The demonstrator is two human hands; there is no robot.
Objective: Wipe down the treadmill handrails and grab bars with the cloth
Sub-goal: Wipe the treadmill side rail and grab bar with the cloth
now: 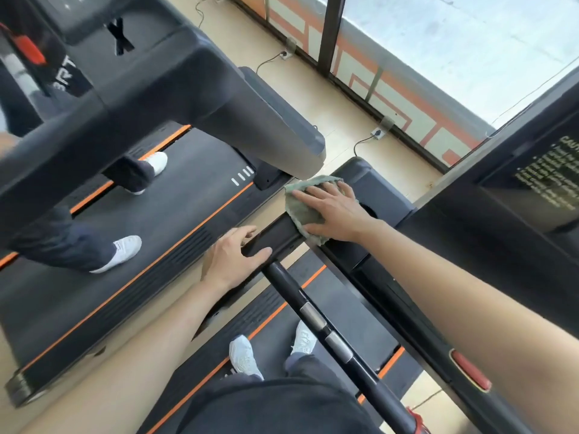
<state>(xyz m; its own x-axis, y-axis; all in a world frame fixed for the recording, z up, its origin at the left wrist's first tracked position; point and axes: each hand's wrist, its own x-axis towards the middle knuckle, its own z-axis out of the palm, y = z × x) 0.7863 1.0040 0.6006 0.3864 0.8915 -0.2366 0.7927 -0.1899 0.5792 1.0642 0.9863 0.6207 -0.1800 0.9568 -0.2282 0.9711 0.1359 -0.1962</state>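
Head view: right hand [332, 214], fingers straight, presses a crumpled grey-green cloth [302, 208] flat onto the matte black handrail [279, 236] near its far end; left hand [232, 258] apparently clasps the rail's near edge.

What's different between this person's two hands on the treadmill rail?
The right hand lies flat, fingers spread, pressing the green cloth onto the handrail; the left hand holds no cloth. The left hand's fingers and thumb curl round the bare rail; the right hand's fingers are straight. Both are on the same black handrail.
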